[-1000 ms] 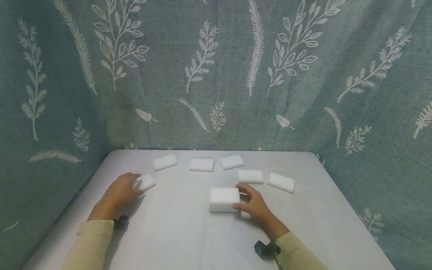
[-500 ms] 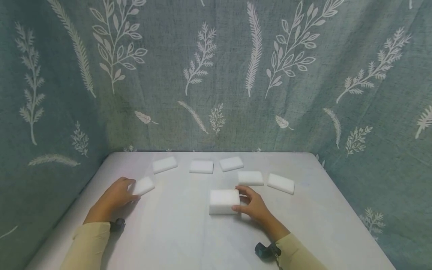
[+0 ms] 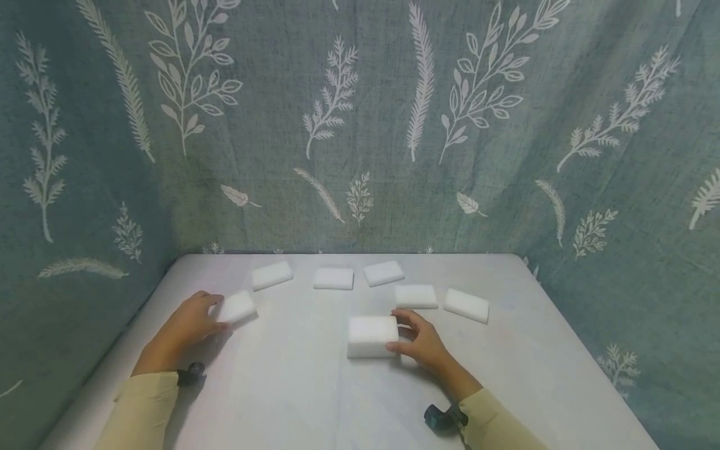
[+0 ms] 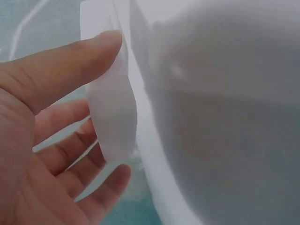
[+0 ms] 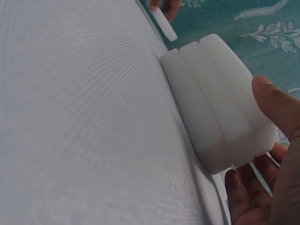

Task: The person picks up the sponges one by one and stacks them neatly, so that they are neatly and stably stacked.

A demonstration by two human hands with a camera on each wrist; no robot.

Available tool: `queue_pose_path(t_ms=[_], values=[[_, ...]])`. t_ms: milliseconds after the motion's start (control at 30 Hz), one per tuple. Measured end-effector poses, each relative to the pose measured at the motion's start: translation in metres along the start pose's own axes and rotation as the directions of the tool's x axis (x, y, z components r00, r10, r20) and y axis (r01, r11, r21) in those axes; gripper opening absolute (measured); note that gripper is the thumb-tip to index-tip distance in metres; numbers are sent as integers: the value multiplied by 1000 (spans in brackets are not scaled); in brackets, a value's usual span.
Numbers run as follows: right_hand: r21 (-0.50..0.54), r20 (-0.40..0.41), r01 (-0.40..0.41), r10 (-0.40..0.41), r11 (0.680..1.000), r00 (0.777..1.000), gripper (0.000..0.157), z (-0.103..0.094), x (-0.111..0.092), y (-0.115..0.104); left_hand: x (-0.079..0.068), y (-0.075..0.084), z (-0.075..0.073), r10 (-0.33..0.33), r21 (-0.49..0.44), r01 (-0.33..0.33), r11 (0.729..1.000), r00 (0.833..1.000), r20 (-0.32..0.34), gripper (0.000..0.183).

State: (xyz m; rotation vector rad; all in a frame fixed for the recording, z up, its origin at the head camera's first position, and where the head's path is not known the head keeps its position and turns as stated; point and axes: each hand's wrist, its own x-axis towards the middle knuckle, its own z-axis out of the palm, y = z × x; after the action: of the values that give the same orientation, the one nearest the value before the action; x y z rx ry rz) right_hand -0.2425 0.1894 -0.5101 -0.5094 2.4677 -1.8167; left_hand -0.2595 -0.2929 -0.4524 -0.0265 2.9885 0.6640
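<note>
My left hand (image 3: pixel 191 320) pinches a white sponge (image 3: pixel 237 307) by its left end, at the left side of the table. In the left wrist view the thumb presses one face of that sponge (image 4: pixel 111 108) and the fingers lie behind it; it looks slightly raised, with a shadow under it. Near the table's middle, three white sponges lie stacked (image 3: pixel 372 336). My right hand (image 3: pixel 423 340) holds the right end of this stack, thumb at the front and fingers at the back. The right wrist view shows the layers of the stack (image 5: pixel 218 103) pressed flush together.
Several more white sponges lie singly in a loose row toward the back, among them a left one (image 3: pixel 272 275) and a rightmost one (image 3: pixel 467 305). The white table (image 3: pixel 281 387) is bounded by a patterned green curtain (image 3: pixel 259 144) behind and at both sides.
My left hand has shifted a little left and taken hold of the sponge, which now looks slightly lifted. The right hand and the stack stay in place.
</note>
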Motion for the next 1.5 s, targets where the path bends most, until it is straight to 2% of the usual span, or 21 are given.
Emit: queue_pose_path(t_ms=[167, 700, 933, 1067, 1233, 1500], values=[[10, -3, -13, 13, 1000, 1000, 73, 1, -2, -3, 4, 4, 1, 98, 9, -98, 995, 995, -33, 78], [-11, -11, -16, 16, 1000, 1000, 76, 1, 0, 1, 8, 28, 6, 210, 8, -210, 978, 977, -23, 70], [-18, -9, -13, 13, 1000, 1000, 76, 1, -1, 1, 11, 40, 11, 210, -5, -210, 978, 978, -1, 72], [-27, -13, -3, 2, 1000, 1000, 75, 1, 0, 1, 13, 48, 13, 233, -8, -233, 972, 972, 3, 72], [-25, -11, 10, -11, 1000, 1000, 73, 0, 0, 2, 15, 55, 16, 279, -17, -279, 960, 960, -5, 70], [-39, -7, 4, -5, 999, 1000, 74, 0, 0, 2, 15, 66, 21, 405, 13, -405, 914, 913, -51, 66]])
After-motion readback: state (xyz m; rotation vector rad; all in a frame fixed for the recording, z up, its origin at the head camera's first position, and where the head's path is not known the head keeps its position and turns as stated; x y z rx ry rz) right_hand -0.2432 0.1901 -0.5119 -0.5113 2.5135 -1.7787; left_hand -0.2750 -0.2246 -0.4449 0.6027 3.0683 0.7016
